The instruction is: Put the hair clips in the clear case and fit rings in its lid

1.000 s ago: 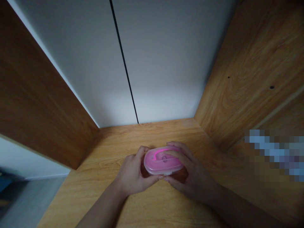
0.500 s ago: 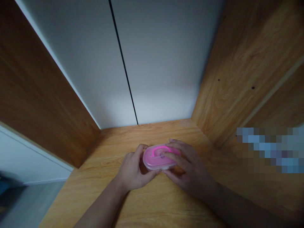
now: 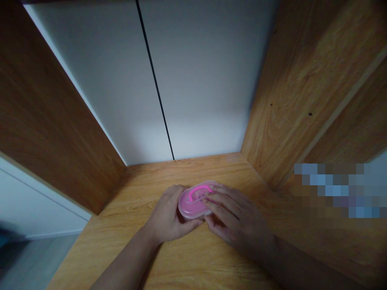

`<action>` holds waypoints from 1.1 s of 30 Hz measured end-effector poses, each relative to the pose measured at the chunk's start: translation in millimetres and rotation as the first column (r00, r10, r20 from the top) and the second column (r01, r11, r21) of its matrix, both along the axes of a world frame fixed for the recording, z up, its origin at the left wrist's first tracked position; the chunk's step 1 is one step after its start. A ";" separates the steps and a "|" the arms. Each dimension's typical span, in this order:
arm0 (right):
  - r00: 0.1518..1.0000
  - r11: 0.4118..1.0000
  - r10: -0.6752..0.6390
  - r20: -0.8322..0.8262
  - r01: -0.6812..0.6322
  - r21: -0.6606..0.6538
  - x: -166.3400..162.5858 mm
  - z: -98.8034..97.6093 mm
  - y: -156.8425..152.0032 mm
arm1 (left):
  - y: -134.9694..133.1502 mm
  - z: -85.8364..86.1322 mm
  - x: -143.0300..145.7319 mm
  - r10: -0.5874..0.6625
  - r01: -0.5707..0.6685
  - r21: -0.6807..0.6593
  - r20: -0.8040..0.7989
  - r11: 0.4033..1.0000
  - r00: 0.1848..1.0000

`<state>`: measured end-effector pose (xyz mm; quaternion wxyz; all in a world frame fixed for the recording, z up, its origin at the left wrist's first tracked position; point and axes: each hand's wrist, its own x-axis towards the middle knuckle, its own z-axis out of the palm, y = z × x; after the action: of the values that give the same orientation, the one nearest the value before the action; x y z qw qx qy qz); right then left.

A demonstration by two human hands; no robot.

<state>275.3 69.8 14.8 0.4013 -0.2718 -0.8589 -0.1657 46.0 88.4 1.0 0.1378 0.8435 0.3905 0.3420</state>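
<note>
A small oval plastic box (image 3: 193,206) with a pink lid, clear rim and bright pink curved handle lies tilted between my two hands, just over the wooden surface. My left hand (image 3: 166,215) wraps its left end, thumb along the near side and fingers behind. From the right, my right hand (image 3: 231,213) covers the other end, with fingers lying over the lid and the thumb at the near edge. What is inside the box cannot be made out.
The wooden tabletop (image 3: 145,193) meets a white panel (image 3: 196,80) with a dark vertical seam at the back. Wooden side walls rise at the left (image 3: 60,108) and right (image 3: 290,100). A blurred-out patch (image 3: 338,193) lies at the right. Grey floor shows at lower left.
The box has turned slightly, its right end rising away from me. My right hand's fingers have moved further over the lid. The view has shifted a little.
</note>
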 end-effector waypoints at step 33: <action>0.982 0.992 -0.120 0.145 0.114 0.051 -14.1 -1.2 -16.8 | -2.0 -3.2 5.8 0.104 -0.099 0.050 -0.099 0.994 0.990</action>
<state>261.2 52.9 13.7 0.3318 -0.3003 -0.8651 -0.2267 51.8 86.3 -2.2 0.0812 0.8416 0.4318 0.3141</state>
